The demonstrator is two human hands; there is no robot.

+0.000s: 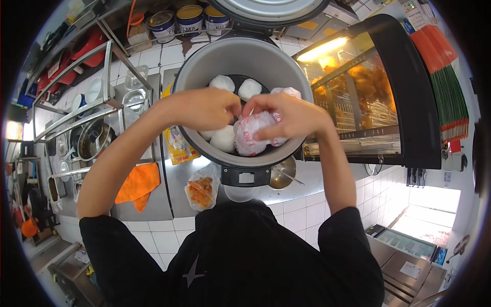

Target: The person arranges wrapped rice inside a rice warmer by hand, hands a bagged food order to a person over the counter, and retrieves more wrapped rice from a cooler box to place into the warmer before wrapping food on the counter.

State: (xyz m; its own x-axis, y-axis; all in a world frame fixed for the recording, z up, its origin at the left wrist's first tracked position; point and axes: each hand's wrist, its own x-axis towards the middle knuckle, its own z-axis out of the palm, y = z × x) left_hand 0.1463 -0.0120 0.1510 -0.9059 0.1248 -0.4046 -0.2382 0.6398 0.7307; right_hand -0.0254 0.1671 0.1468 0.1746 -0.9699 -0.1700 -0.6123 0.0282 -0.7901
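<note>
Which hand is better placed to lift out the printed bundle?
Probably the right hand: it spans the printed bundle, with the thumb against it. The left hand is curled beside the bundle; whether it touches is unclear.

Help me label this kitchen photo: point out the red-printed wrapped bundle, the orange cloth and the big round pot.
Red-printed wrapped bundle [248,137], head view: its printed side.
Orange cloth [137,184], head view: its middle.
Big round pot [245,57], head view: far inner wall.

Bright overall; a tube lamp [323,49] glows yellow, glare whitens lower right, fisheye edges bend into black.
</note>
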